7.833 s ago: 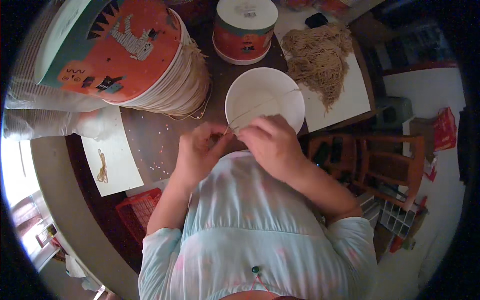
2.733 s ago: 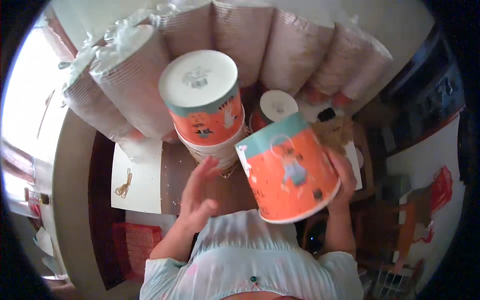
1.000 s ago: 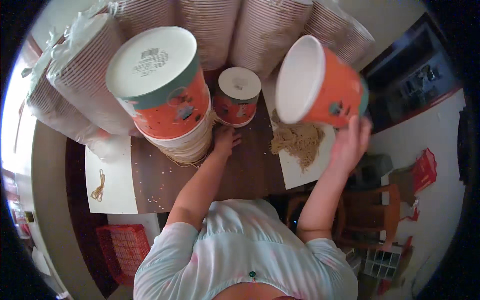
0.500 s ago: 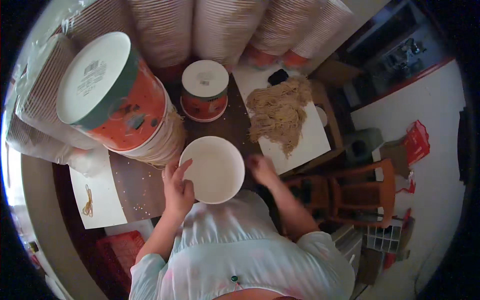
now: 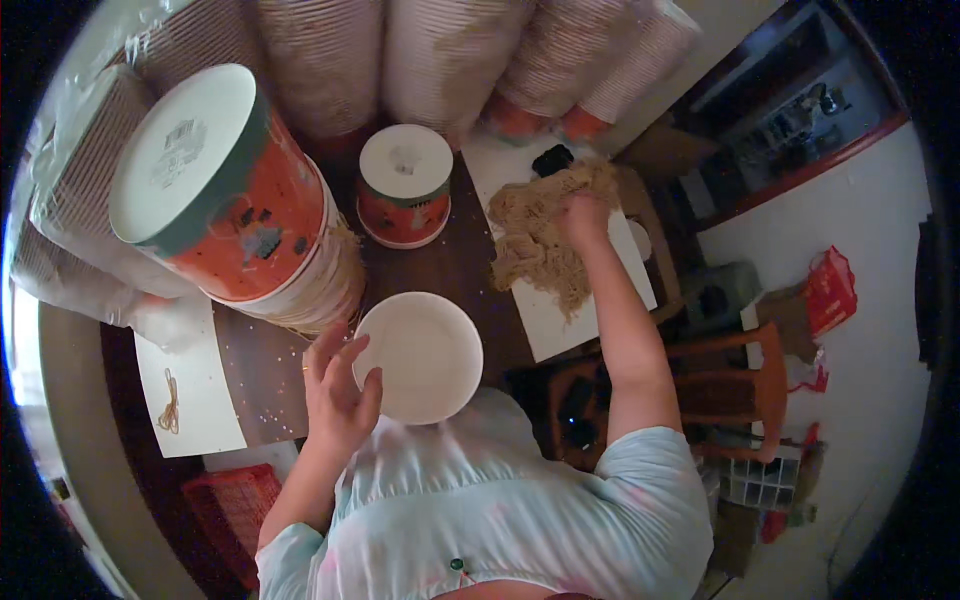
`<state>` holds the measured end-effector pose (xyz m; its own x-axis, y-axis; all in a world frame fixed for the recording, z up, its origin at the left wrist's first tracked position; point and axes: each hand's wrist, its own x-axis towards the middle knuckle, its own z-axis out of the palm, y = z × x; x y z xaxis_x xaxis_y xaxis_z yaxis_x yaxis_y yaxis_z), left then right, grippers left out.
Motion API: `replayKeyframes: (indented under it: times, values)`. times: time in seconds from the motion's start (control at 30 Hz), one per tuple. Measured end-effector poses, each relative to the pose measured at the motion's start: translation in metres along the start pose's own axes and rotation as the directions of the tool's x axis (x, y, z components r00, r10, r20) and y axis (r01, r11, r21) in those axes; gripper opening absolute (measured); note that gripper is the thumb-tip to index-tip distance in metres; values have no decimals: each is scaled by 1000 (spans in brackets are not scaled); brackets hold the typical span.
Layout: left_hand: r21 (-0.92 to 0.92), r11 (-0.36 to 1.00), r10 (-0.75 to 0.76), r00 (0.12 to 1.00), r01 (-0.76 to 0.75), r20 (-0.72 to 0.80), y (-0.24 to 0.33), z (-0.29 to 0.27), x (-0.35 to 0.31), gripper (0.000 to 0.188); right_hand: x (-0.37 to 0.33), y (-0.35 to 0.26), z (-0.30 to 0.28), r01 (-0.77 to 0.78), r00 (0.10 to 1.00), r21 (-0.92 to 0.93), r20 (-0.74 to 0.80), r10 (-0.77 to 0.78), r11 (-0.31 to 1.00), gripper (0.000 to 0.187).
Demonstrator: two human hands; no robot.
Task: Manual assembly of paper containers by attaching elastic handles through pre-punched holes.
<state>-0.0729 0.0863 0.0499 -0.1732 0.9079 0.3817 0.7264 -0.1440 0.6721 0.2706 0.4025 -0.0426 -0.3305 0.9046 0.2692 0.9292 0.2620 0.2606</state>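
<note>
In front of me stands a round white paper tub (image 5: 420,358), its mouth facing up. My left hand (image 5: 338,385) is at the tub's left side, fingers spread, gripping nothing. On the right, my right hand (image 5: 583,218) is down in a tangled pile of tan string (image 5: 540,235), fingers curled into it; the fingertips are hidden by the strands. To the left rises a tall stack of upturned red and green tubs (image 5: 255,225), with tan strings (image 5: 345,285) hanging about its lower rims. A shorter upturned tub stack (image 5: 405,185) stands behind the white tub.
Tall sleeves of nested paper tubs (image 5: 455,65) line the back. A small string loop (image 5: 168,402) lies on white board at left. A black object (image 5: 552,160) lies behind the string pile. A wooden chair (image 5: 725,390) and a red basket (image 5: 235,515) stand beside the table.
My right hand has moved from beside the tub, away and to the right, into the string pile. My left hand has shifted slightly left and nearer, its fingers spread.
</note>
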Motion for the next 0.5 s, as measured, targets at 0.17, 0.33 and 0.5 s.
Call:
replayKeyframes:
  times: [0.17,0.33,0.5]
  values:
    - [-364,930,-11,993,54,120,9,-1,21,20,-17,-40,-101,-475,879,860,454,144,187,12]
    - [-377,924,19,977,64,213,39,37,70,12,-68,-104,-144,-539,797,541,576,-182,-645,11]
    - [-592,764,-58,942,256,332,38,77,86,20,-99,-143,-153,-450,818,357,531,-219,-819,9]
